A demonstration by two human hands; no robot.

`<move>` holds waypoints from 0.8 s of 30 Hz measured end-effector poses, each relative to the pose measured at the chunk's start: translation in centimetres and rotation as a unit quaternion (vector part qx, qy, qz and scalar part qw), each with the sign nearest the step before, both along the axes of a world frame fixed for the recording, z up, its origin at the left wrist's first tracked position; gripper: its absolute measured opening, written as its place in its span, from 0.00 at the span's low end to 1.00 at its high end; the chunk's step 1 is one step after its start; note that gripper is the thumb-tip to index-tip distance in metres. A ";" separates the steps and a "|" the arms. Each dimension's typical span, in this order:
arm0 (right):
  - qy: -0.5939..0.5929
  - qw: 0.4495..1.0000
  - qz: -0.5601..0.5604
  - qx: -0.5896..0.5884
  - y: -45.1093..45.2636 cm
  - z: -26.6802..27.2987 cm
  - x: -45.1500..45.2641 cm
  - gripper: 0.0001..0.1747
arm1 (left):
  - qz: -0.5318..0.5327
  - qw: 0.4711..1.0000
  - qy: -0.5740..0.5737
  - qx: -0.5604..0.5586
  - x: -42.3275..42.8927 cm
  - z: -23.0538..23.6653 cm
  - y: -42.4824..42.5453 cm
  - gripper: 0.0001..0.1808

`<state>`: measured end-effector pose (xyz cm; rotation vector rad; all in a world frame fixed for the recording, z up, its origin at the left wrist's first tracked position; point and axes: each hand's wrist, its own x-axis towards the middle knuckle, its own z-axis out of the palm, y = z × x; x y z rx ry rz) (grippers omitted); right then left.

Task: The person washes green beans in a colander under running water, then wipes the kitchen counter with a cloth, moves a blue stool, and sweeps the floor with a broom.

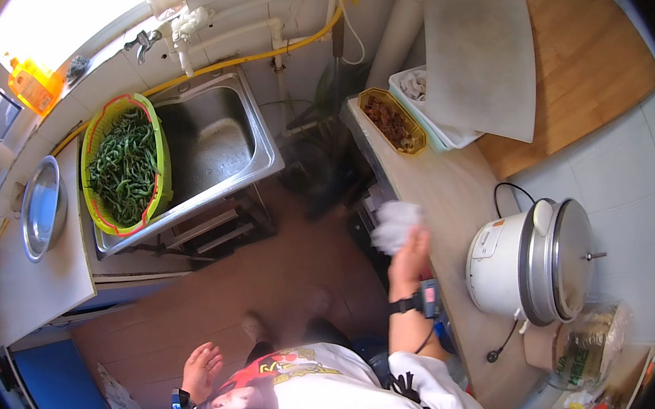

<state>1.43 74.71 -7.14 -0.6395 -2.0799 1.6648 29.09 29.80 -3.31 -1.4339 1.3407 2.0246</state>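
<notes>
My right hand (408, 258) grips a crumpled white cloth (395, 226), blurred, at the edge of the right-hand counter (453, 200). My left hand (201, 368) hangs beside my body over the floor, holding nothing, its fingers loosely curled. Nearest to the cloth, on the same counter, stands a white rice cooker (498, 264) with its lid on. Farther along that counter is a yellow tray (393, 121) of dried reddish-brown pieces.
At left, a yellow-green basket (164, 178) of green peppers rests over one side of a steel sink (220, 139). A metal basin (33, 209) leans nearby. An orange bottle (35, 84) stands on the sill. A grey sheet (481, 53) covers part of a wooden board (587, 70).
</notes>
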 end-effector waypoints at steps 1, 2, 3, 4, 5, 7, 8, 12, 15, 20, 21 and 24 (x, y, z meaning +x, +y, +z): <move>0.056 0.982 -0.073 0.164 2.5 0.6 0.4 0.20 | 0.013 1.000 -0.014 -0.011 1.3 -0.9 -1.6 0.16; 0.040 0.969 -0.104 0.221 5.0 1.1 0.7 0.20 | 0.012 0.998 -0.048 -0.042 2.7 -1.8 -3.3 0.16; 0.072 0.946 -0.101 0.300 7.3 1.5 0.6 0.20 | 0.014 0.994 -0.075 -0.073 4.2 -2.6 -4.9 0.15; -0.026 0.947 -0.114 0.300 8.6 1.5 1.1 0.20 | 0.019 0.989 -0.104 -0.104 5.5 -3.4 -6.5 0.14; -0.117 0.936 -0.120 0.309 9.3 1.3 1.5 0.19 | 0.021 0.989 -0.095 -0.112 6.4 -4.0 -8.0 0.13; -0.121 0.959 -0.085 0.242 7.4 -0.4 0.1 0.17 | 0.029 0.985 -0.101 -0.133 8.3 -4.3 -9.9 0.11; -0.140 0.959 -0.055 0.241 5.3 -1.4 -1.1 0.17 | 0.023 0.991 -0.063 -0.112 8.5 -4.3 -10.4 0.11; 0.021 0.979 0.114 -0.167 -7.2 -3.0 -6.2 0.18 | -0.002 0.984 -0.085 -0.157 6.9 -2.5 -11.4 0.14; 0.072 0.905 0.123 -0.401 -13.1 -1.1 -6.8 0.23 | 0.001 0.990 -0.034 -0.138 5.4 -1.1 -11.6 0.14; -0.052 0.907 0.151 -0.391 -15.2 -2.7 -2.2 0.22 | 0.021 0.996 -0.008 -0.083 9.0 -3.0 -13.3 0.15; -0.166 0.960 0.226 0.010 -14.8 -3.6 -0.3 0.18 | 0.017 0.994 -0.051 -0.097 10.7 -3.8 -14.0 0.15; -0.129 0.964 0.146 -0.182 -14.9 -5.6 2.3 0.17 | 0.013 0.980 -0.132 -0.145 15.9 -6.4 -16.5 0.16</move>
